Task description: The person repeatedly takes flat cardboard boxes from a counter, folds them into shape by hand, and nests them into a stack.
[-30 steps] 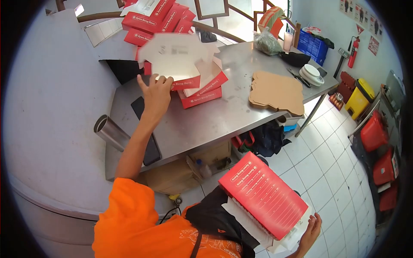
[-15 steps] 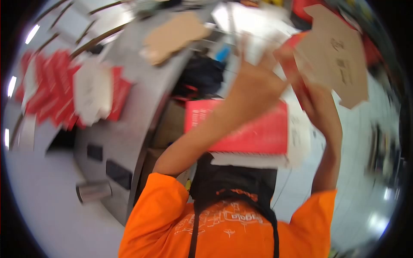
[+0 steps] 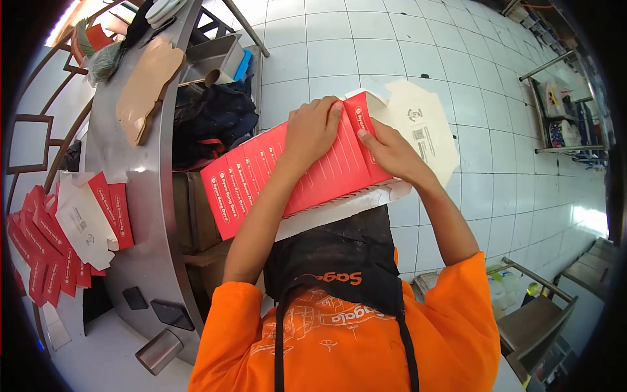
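A stack of folded red cardboard boxes [image 3: 287, 176], printed with white lettering, lies slanted across the lap over a black apron. My left hand [image 3: 313, 130] is on top of the stack, its fingers bent over the far edge and its thumb pressing the red face. At the right end, my right hand [image 3: 395, 153] grips the red end panel, thumb on top and the other fingers hidden underneath. A cream cardboard flap [image 3: 424, 130] with a printed logo and code sticks out beyond the right hand.
A steel table [image 3: 140, 189] on the left bears brown cardboard pieces [image 3: 147, 85], two dark phones [image 3: 173, 315] and a metal cup [image 3: 159, 351]. More folded red boxes [image 3: 49, 238] are piled at far left. Metal racks [image 3: 568, 117] stand on the right over white floor tiles.
My right hand has come down from the upper right, where it held a raised cardboard piece, onto the stack. My left hand has moved onto the stack. The view has swung, showing more floor.
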### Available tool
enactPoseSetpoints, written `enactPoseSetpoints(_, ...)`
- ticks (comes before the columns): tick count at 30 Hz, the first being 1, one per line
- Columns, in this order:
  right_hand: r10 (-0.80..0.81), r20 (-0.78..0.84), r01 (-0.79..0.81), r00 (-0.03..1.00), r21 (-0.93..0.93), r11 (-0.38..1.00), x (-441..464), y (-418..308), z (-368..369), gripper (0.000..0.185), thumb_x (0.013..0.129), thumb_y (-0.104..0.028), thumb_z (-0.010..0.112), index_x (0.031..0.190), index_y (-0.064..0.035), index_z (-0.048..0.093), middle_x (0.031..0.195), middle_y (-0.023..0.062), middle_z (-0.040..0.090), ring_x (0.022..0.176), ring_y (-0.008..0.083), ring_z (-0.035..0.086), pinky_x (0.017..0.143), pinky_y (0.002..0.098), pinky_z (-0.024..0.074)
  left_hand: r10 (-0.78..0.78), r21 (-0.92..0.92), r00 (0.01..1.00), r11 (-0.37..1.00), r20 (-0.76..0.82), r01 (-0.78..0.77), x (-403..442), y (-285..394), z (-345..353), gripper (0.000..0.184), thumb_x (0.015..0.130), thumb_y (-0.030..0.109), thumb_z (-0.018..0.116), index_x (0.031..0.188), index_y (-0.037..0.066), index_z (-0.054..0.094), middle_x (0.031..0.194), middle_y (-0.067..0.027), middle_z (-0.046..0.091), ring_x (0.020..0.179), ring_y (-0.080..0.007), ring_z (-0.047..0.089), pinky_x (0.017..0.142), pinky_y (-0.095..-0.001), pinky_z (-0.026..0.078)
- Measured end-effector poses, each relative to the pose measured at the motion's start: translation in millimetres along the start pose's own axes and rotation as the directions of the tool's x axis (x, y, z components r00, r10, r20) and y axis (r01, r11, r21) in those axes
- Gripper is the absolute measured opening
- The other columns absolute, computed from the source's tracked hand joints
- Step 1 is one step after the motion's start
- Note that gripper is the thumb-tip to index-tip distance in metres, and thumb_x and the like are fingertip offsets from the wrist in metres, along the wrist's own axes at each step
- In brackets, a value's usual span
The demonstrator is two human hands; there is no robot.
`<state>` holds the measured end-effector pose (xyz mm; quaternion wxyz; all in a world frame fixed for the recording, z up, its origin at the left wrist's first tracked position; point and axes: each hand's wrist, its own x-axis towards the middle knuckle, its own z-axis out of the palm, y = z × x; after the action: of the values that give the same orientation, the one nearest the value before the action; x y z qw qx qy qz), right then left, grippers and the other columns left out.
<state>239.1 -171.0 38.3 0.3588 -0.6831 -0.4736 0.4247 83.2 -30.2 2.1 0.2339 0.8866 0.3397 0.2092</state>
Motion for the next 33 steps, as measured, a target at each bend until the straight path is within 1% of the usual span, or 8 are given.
enactPoseSetpoints(9,0.040,0.131,-0.020,0.991,-0.154,0.988,3,-10,9,0.042,0.112,-0.032,0.047,0.136,0.0001,0.061,0.119,0.0177,0.074,0.108,0.0281,0.070,0.098,0.0410,0.0517,-0.087,0.003,0.996,0.996,-0.005,0.087,-4,-5,-3,0.037,0.110,0.039,0.048,0.123,0.014,0.071,0.107,-0.0134,0.075,0.100,-0.0375,0.069,0.093,-0.0532,0.047)
enactPoseSetpoints(15,-0.068,0.142,0.001,0.988,0.424,0.906,6,26,29,0.049,0.112,-0.042,0.049,0.133,-0.0003,0.062,0.106,0.0100,0.069,0.093,0.0176,0.061,0.090,0.0329,0.0507,0.033,0.097,0.999,0.995,-0.001,-0.033,-10,-15,-9,0.042,0.107,0.046,0.053,0.132,0.016,0.070,0.118,-0.0131,0.072,0.107,-0.0352,0.069,0.093,-0.0492,0.049)
enactPoseSetpoints(18,-0.043,0.377,-0.104,0.925,0.360,0.927,-5,27,-3,0.051,0.115,-0.039,0.047,0.144,0.0014,0.057,0.135,0.0122,0.067,0.121,0.0172,0.062,0.108,0.0350,0.0473,0.035,0.124,0.998,0.991,0.055,-0.042,-13,-15,-10,0.049,0.105,0.053,0.055,0.136,0.017,0.068,0.118,-0.0115,0.073,0.109,-0.0330,0.068,0.096,-0.0484,0.047)
enactPoseSetpoints(19,-0.137,0.354,0.043,0.925,0.261,0.964,-15,22,-17,0.048,0.110,-0.036,0.059,0.144,-0.0008,0.059,0.134,0.0112,0.067,0.123,0.0216,0.062,0.108,0.0354,0.0471,0.004,0.098,0.997,0.995,0.074,-0.011,-10,-15,-11,0.051,0.104,0.056,0.055,0.136,0.019,0.068,0.119,-0.0108,0.073,0.109,-0.0320,0.068,0.100,-0.0499,0.044)
enactPoseSetpoints(22,-0.186,0.424,0.335,0.886,-0.310,0.890,-42,30,-46,0.048,0.100,-0.027,0.072,0.142,-0.0065,0.061,0.127,0.0106,0.068,0.116,0.0285,0.062,0.105,0.0358,0.0477,-0.034,0.084,0.996,0.996,0.084,0.027,-8,-14,-8,0.054,0.102,0.060,0.055,0.137,0.021,0.069,0.117,-0.0094,0.074,0.108,-0.0299,0.068,0.103,-0.0498,0.041)
enactPoseSetpoints(23,-0.191,0.332,0.341,0.924,-0.485,0.805,-50,43,-35,0.038,0.087,-0.014,0.080,0.123,-0.0116,0.068,0.113,0.0077,0.066,0.101,0.0287,0.061,0.095,0.0371,0.0484,-0.032,0.085,0.997,0.996,0.076,0.025,-8,-13,-8,0.054,0.102,0.060,0.055,0.137,0.021,0.069,0.116,-0.0091,0.074,0.108,-0.0297,0.068,0.103,-0.0494,0.041)
enactPoseSetpoints(26,-0.283,0.357,0.456,0.890,-0.706,0.542,-47,77,-16,0.024,0.083,-0.006,0.079,0.102,-0.0126,0.066,0.101,0.0033,0.061,0.093,0.0247,0.059,0.085,0.0389,0.0459,-0.028,0.084,0.995,0.996,0.092,0.020,-9,-5,-10,0.054,0.102,0.060,0.055,0.136,0.021,0.069,0.114,-0.0081,0.075,0.107,-0.0289,0.068,0.103,-0.0486,0.041)
enactPoseSetpoints(33,-0.484,0.254,0.521,0.838,-0.635,0.570,-48,93,-1,0.015,0.081,-0.002,0.071,0.090,-0.0115,0.063,0.092,0.0034,0.057,0.088,0.0225,0.060,0.077,0.0384,0.0425,-0.033,0.140,0.996,0.990,0.083,0.021,-9,0,-12,0.051,0.102,0.055,0.059,0.136,0.019,0.068,0.115,-0.0087,0.074,0.103,-0.0297,0.068,0.095,-0.0465,0.046)
